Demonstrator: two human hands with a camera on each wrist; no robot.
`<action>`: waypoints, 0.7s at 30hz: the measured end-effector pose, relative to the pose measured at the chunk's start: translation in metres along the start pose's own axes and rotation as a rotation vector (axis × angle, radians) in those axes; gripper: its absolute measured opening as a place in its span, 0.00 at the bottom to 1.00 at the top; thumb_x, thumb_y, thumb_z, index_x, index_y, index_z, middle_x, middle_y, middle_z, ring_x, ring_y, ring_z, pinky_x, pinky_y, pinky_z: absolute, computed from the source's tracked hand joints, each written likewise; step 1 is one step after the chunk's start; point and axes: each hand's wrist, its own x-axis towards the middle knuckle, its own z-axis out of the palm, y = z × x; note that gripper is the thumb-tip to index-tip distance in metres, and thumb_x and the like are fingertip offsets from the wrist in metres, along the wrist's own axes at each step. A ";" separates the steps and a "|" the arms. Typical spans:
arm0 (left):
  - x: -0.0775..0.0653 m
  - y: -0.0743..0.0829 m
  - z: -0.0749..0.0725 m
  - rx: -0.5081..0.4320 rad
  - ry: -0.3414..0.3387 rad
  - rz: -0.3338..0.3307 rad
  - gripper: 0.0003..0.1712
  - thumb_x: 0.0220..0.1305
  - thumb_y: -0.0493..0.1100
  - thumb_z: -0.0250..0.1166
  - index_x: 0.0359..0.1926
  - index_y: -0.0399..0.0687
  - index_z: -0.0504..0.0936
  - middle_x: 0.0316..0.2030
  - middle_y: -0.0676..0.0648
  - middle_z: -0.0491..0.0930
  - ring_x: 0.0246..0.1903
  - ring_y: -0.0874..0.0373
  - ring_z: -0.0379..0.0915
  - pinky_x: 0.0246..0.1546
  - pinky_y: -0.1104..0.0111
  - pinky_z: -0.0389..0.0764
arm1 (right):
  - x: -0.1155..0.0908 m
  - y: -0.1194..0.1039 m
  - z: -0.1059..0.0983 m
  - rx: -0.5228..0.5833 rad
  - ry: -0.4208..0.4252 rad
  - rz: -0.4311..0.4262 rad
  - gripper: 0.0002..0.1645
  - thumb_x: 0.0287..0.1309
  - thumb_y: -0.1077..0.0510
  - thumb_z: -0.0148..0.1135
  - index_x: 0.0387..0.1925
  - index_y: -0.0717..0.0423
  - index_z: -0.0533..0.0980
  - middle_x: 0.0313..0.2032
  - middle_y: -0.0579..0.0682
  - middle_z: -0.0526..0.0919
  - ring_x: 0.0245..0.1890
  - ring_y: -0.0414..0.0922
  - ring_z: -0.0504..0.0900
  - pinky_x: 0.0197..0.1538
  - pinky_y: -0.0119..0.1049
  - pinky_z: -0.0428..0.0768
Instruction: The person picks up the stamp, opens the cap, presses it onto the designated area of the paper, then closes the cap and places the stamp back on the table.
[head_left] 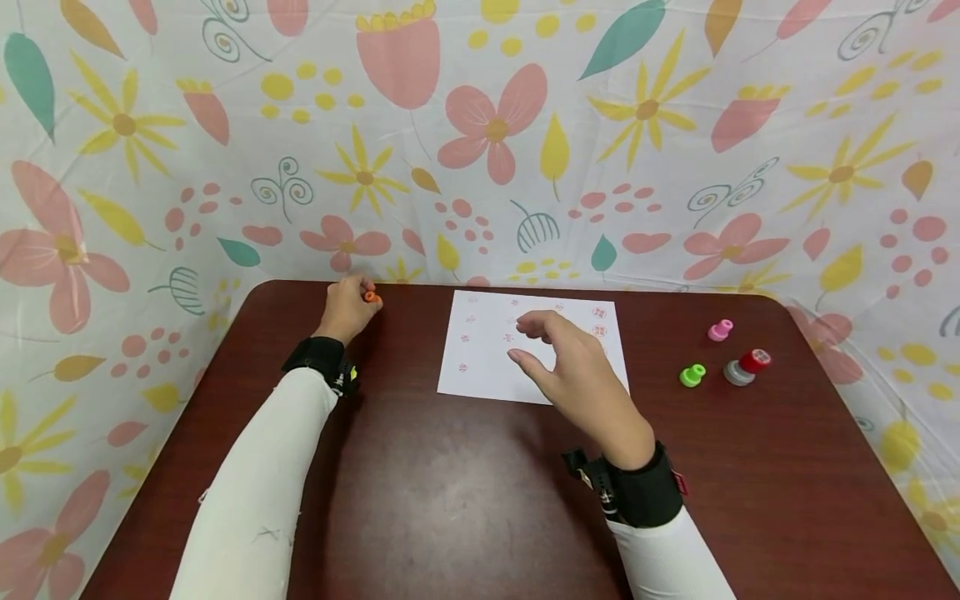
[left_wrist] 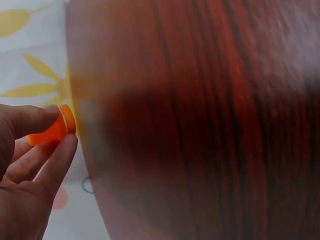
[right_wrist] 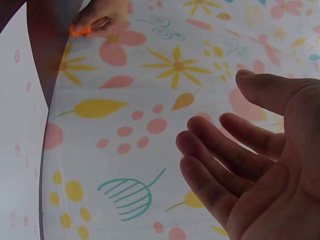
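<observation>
Near the far left edge of the table, my left hand [head_left: 347, 310] holds a small orange stamp [head_left: 371, 297]. Thumb and fingers pinch the orange stamp [left_wrist: 50, 131] in the left wrist view, and part of it is hidden by them. A sheet of white paper [head_left: 483, 382] bearing rows of small reddish prints lies at the far middle of the table. Over the right part of this paper hovers my right hand [head_left: 577, 375], hiding some of the sheet. Its relaxed, slightly bent fingers hold nothing, as the right hand [right_wrist: 270, 160] shows in the right wrist view.
To the right of the paper stand a pink stamp [head_left: 721, 331] and a bright green stamp [head_left: 692, 375]. Beside them a red stamp [head_left: 753, 361] touches a grey round piece [head_left: 738, 373]. A flowered cloth [head_left: 495, 225] hangs behind the dark brown table [head_left: 427, 500].
</observation>
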 end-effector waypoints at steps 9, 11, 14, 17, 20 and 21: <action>0.002 -0.008 0.004 0.018 -0.034 -0.007 0.17 0.66 0.32 0.69 0.54 0.30 0.78 0.45 0.32 0.83 0.47 0.40 0.82 0.48 0.53 0.85 | 0.001 0.001 0.000 -0.006 -0.022 0.005 0.24 0.64 0.56 0.72 0.58 0.58 0.75 0.50 0.52 0.86 0.52 0.48 0.83 0.55 0.47 0.83; 0.001 -0.008 0.004 0.034 -0.033 -0.009 0.19 0.67 0.32 0.69 0.56 0.30 0.77 0.46 0.31 0.82 0.48 0.38 0.82 0.49 0.51 0.85 | 0.001 0.002 0.001 -0.002 -0.028 0.004 0.24 0.64 0.56 0.72 0.58 0.58 0.75 0.50 0.52 0.86 0.52 0.48 0.83 0.55 0.47 0.83; 0.000 -0.009 0.003 0.057 -0.045 -0.021 0.22 0.68 0.33 0.68 0.60 0.30 0.76 0.50 0.30 0.81 0.51 0.37 0.81 0.51 0.49 0.84 | 0.002 0.002 0.001 0.003 -0.038 0.008 0.23 0.65 0.57 0.71 0.58 0.58 0.75 0.50 0.53 0.86 0.53 0.48 0.83 0.56 0.47 0.83; 0.001 -0.010 0.003 0.077 -0.053 -0.026 0.24 0.69 0.34 0.67 0.62 0.31 0.74 0.53 0.30 0.80 0.53 0.36 0.80 0.54 0.48 0.84 | 0.001 0.002 0.001 -0.005 -0.046 0.015 0.23 0.66 0.57 0.70 0.58 0.58 0.75 0.51 0.53 0.85 0.53 0.49 0.83 0.56 0.48 0.83; 0.002 -0.010 0.003 0.082 -0.063 -0.026 0.25 0.69 0.35 0.67 0.64 0.31 0.73 0.55 0.30 0.79 0.54 0.36 0.80 0.55 0.48 0.84 | 0.001 0.002 0.000 -0.025 -0.048 0.020 0.23 0.66 0.56 0.70 0.59 0.57 0.75 0.52 0.53 0.85 0.54 0.49 0.82 0.56 0.48 0.82; 0.003 -0.010 0.003 0.080 -0.067 -0.027 0.26 0.69 0.35 0.67 0.64 0.32 0.73 0.55 0.30 0.79 0.54 0.36 0.80 0.55 0.48 0.84 | 0.000 0.003 -0.001 -0.034 -0.046 0.021 0.23 0.67 0.56 0.70 0.59 0.58 0.76 0.52 0.54 0.85 0.54 0.50 0.82 0.55 0.48 0.82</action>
